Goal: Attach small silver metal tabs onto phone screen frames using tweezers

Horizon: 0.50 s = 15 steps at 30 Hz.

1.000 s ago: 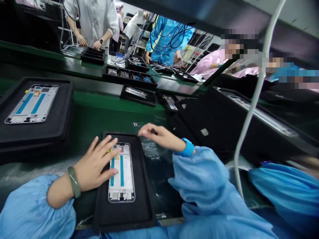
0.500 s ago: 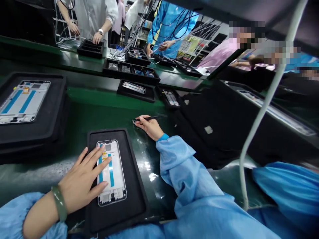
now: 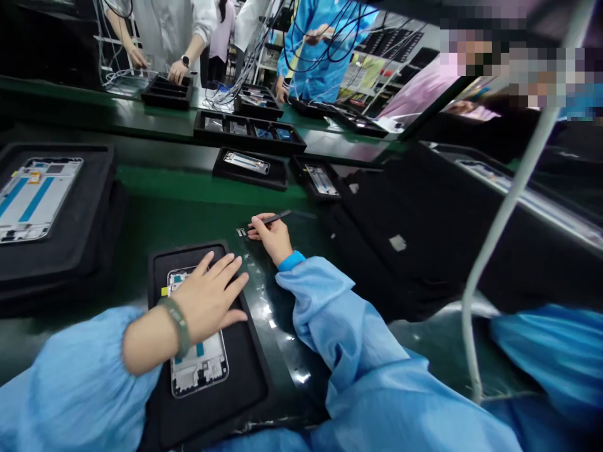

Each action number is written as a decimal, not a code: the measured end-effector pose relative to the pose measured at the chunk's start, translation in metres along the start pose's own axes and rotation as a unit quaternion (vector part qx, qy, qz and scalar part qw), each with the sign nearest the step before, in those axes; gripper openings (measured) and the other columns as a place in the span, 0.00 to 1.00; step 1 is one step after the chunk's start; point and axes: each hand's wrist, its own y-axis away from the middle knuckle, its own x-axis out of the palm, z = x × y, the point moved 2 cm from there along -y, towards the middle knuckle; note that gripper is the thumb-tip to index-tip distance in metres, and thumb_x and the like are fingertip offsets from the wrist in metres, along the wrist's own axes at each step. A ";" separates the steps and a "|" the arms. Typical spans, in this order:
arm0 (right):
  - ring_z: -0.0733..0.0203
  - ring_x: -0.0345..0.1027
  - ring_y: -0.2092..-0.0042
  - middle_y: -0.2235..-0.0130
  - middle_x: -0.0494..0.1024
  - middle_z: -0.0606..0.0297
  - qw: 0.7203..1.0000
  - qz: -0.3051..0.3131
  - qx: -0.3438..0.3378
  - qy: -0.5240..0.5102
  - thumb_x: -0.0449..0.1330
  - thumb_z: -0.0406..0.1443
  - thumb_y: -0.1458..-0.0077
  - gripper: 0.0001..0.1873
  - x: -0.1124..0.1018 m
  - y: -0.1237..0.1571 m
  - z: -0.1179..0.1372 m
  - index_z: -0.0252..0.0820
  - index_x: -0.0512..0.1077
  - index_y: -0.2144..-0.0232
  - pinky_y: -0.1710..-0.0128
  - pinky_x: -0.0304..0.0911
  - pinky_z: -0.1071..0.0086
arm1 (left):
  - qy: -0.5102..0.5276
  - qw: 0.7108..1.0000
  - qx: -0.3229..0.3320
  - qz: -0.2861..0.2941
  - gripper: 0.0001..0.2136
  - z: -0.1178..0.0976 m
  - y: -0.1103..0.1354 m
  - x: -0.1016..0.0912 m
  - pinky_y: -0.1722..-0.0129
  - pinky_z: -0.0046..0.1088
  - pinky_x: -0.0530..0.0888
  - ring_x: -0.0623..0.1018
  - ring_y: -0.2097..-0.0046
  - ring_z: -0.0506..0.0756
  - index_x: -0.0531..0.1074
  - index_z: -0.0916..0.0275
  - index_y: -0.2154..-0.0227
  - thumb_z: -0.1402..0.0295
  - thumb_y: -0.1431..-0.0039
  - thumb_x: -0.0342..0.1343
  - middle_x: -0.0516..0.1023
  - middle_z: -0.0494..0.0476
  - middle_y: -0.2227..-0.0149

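Here's the left hand (image 3: pixel 210 298), open and flat with its fingers spread, pressing on a silver-edged phone mid-frame (image 3: pixel 198 370) with blue strips. That frame lies mostly under the palm and wrist, inside a black rubber-edged tray (image 3: pixel 247 370), and a green jade bangle (image 3: pixel 179 325) circles the wrist just behind the hand. Up ahead and to the right of it, the right hand (image 3: pixel 272 238) is curled closed, pinching a slim black pen-like tool (image 3: pixel 277 217) in its fingers. A tiny pale piece (image 3: pixel 242 232) sits on the glossy dark green workbench (image 3: pixel 207 196) just beside those fingers, too small to identify. Left of the left hand, a second silver phone frame (image 3: pixel 35 199) lies in a black foam tray (image 3: pixel 61 148). Right of the right hand is a bulky black padded cover (image 3: pixel 391 263). Beyond both hands, small black trays (image 3: pixel 247 164) hold more frames, and across the line a co-worker's hand (image 3: pixel 178 72) with a wristwatch rests on a black tray.
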 end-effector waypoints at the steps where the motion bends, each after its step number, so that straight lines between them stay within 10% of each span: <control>1: 0.67 0.72 0.74 0.73 0.74 0.67 1.000 -0.007 -0.005 0.010 0.61 0.44 0.54 0.15 0.000 0.000 -0.001 0.39 0.65 0.70 0.74 0.71 0.73 | -0.001 1.000 -0.007 0.006 0.27 -0.001 -0.016 0.004 0.40 0.47 0.53 0.56 0.38 0.61 0.60 0.63 0.44 0.51 0.42 0.44 0.58 0.64 0.39; 6: 0.67 0.72 0.75 0.74 0.73 0.68 0.999 -0.022 -0.012 0.043 0.60 0.42 0.52 0.12 -0.003 0.000 -0.003 0.39 0.65 0.71 0.76 0.70 0.75 | -0.001 0.999 -0.054 0.010 0.28 -0.001 -0.071 0.027 0.42 0.50 0.55 0.61 0.40 0.66 0.63 0.71 0.47 0.52 0.40 0.41 0.62 0.74 0.43; 15: 0.69 0.71 0.75 0.75 0.73 0.68 0.999 0.029 0.020 0.008 0.61 0.41 0.52 0.13 -0.002 -0.004 -0.001 0.39 0.64 0.72 0.76 0.71 0.76 | 0.016 0.997 -0.069 -0.003 0.26 0.003 -0.071 0.036 0.40 0.47 0.50 0.61 0.41 0.65 0.63 0.71 0.47 0.56 0.40 0.42 0.62 0.73 0.43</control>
